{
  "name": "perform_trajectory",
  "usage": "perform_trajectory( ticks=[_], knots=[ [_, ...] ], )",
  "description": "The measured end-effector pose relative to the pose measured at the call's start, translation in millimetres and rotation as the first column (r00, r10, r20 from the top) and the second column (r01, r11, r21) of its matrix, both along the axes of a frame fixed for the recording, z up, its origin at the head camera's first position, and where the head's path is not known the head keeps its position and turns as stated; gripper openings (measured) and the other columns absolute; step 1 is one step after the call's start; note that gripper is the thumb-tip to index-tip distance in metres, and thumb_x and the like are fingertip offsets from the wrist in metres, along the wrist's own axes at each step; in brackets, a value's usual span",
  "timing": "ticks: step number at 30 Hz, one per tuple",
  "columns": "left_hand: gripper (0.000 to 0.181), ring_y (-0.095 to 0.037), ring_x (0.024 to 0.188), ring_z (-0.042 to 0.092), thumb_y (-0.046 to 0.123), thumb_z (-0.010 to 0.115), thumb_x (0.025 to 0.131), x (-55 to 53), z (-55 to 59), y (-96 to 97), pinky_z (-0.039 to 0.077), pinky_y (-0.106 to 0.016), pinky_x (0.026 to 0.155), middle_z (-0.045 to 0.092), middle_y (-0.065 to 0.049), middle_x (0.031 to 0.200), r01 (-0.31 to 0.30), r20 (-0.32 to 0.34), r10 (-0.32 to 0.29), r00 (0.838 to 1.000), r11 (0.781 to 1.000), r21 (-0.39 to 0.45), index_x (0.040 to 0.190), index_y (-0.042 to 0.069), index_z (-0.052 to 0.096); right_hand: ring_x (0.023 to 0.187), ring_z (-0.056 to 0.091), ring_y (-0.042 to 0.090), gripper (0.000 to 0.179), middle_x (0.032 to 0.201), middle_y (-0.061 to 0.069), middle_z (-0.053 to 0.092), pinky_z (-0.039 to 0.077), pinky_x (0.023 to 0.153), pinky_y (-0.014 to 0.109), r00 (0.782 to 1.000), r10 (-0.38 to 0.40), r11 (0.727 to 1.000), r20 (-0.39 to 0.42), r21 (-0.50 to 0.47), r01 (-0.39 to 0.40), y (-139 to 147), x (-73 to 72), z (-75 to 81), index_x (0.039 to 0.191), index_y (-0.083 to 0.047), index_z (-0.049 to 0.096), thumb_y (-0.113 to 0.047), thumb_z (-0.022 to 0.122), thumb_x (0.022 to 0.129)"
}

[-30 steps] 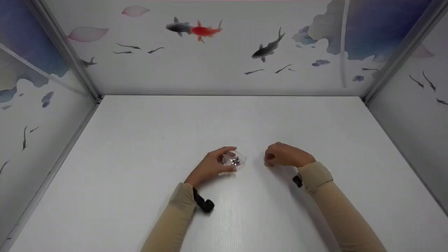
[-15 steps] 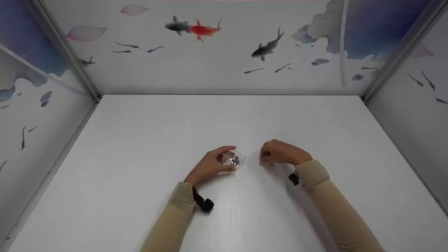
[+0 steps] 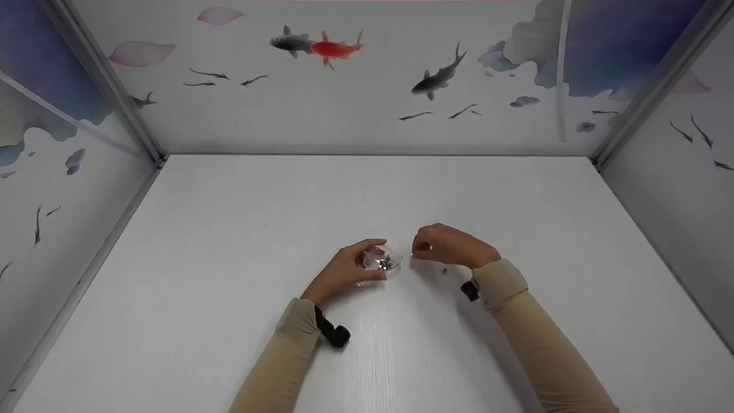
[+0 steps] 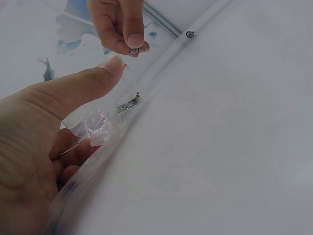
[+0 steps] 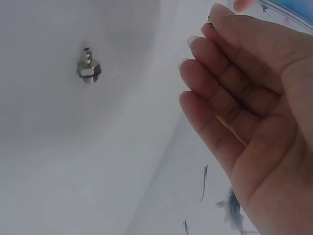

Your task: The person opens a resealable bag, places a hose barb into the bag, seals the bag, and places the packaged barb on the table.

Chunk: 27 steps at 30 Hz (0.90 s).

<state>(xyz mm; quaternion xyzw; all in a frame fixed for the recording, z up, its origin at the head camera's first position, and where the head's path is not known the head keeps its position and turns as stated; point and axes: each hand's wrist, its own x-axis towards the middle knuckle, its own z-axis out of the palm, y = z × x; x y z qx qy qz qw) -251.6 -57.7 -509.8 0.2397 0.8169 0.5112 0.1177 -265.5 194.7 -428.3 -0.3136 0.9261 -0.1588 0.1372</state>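
My left hand [image 3: 344, 269] holds a clear plastic bag [image 3: 395, 258], thumb and fingers spread around it. Several small metal pieces [image 3: 384, 264] lie inside the bag; in the left wrist view the crinkled plastic [image 4: 95, 128] shows beneath the thumb. Between thumb and index finger, my right hand [image 3: 447, 246] pinches a small metal fitting [image 4: 134, 51], just right of the bag's mouth. Most of that fitting is hidden by the fingertips. A single grease nipple [image 5: 89, 68], with a hex collar, rests on the table below the right hand, apart from it.
The white tabletop [image 3: 258, 201] spreads around both hands. Walls with printed fish stand at the back [image 3: 367, 115] and both sides. A black wrist camera [image 3: 338, 335] sits at the left cuff, and another [image 3: 470, 290] at the right one.
My right hand has moved left toward the bag with the pinched fitting, uncovering the grease nipple on the table. The left hand and bag stay almost still.
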Motion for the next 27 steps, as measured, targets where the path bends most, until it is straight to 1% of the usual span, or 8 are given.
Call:
perform_trajectory(
  ticks=[4,7,14,17,21,22,24,27],
  knots=[
    [0.068,-0.015,0.098,0.05,0.039,0.079,0.078,0.1,-0.4,0.6,0.041,-0.033,0.087,0.058,0.007,0.123,-0.007,0.006,0.007,1.0,1.0,-0.021,0.139,0.029,0.051,0.081,0.059,0.012,0.012,0.092,0.001,0.069,0.052,0.077,0.031,0.999,0.034,0.999,-0.027,-0.027,-0.035,-7,-0.6,-1.0,0.098,-0.009,0.073,-0.015,0.067,0.091],
    [0.067,-0.015,0.098,0.05,0.038,0.079,0.079,0.4,0.4,1.2,0.04,-0.033,0.087,0.058,0.007,0.123,-0.008,0.006,0.009,1.0,1.0,-0.025,0.139,0.029,0.051,0.081,0.059,0.012,0.011,0.092,0.001,0.069,0.052,0.077,0.03,0.998,0.042,0.998,-0.036,-0.044,-0.043,-12,-0.4,-1.3,0.098,-0.009,0.073,-0.014,0.068,0.09],
    [0.065,-0.016,0.096,0.051,0.035,0.079,0.079,0.0,1.5,1.3,0.04,-0.034,0.086,0.059,0.005,0.123,-0.001,-0.001,0.001,1.0,1.0,0.0,0.138,0.027,0.052,0.084,0.059,0.012,0.012,0.093,0.0,0.068,0.052,0.08,0.032,0.998,0.041,0.998,-0.051,-0.046,-0.043,-23,-0.7,-0.2,0.099,-0.01,0.074,-0.014,0.069,0.089],
    [0.064,-0.017,0.098,0.052,0.034,0.079,0.079,-0.3,1.3,1.0,0.04,-0.035,0.087,0.06,0.003,0.124,-0.001,0.003,0.001,1.0,1.0,0.007,0.138,0.029,0.052,0.085,0.06,0.013,0.012,0.093,0.001,0.068,0.052,0.081,0.032,0.996,0.061,0.997,-0.063,-0.048,-0.064,-26,-1.0,-0.1,0.099,-0.009,0.074,-0.013,0.069,0.089],
    [0.066,-0.022,0.102,0.054,0.03,0.079,0.08,-0.3,1.2,0.9,0.04,-0.037,0.089,0.059,-0.001,0.127,0.007,0.015,-0.007,1.0,1.0,0.018,0.14,0.026,0.05,0.084,0.06,0.013,0.011,0.092,0.001,0.069,0.052,0.08,0.032,0.993,0.086,0.995,-0.079,-0.05,-0.09,-30,-1.2,0.0,0.098,-0.008,0.073,-0.012,0.069,0.088],
    [0.066,-0.025,0.103,0.054,0.027,0.078,0.081,0.6,3.0,1.2,0.039,-0.038,0.089,0.059,-0.004,0.128,0.009,0.018,-0.009,1.0,1.0,0.017,0.141,0.024,0.049,0.084,0.06,0.013,0.011,0.092,0.001,0.069,0.052,0.08,0.032,0.993,0.089,0.995,-0.082,-0.049,-0.093,-30,-1.3,-0.2,0.098,-0.008,0.073,-0.012,0.069,0.088],
    [0.066,-0.028,0.103,0.053,0.022,0.078,0.082,5.7,12.2,0.7,0.039,-0.037,0.088,0.059,-0.009,0.128,0.016,0.021,-0.016,1.0,1.0,0.026,0.141,0.019,0.049,0.084,0.06,0.013,0.012,0.092,0.001,0.069,0.052,0.08,0.032,0.993,0.089,0.995,-0.079,-0.047,-0.093,-31,-1.2,-0.3,0.099,-0.008,0.073,-0.012,0.069,0.088],
    [0.065,-0.024,0.101,0.054,0.025,0.078,0.081,6.3,12.3,0.1,0.041,-0.036,0.087,0.06,-0.005,0.125,0.012,0.017,-0.013,1.0,1.0,0.017,0.14,0.02,0.05,0.084,0.06,0.013,0.012,0.092,0.001,0.068,0.052,0.08,0.031,0.992,0.094,0.994,-0.081,-0.046,-0.098,-30,-1.1,-1.0,0.099,-0.008,0.073,-0.012,0.069,0.089]
  ],
)
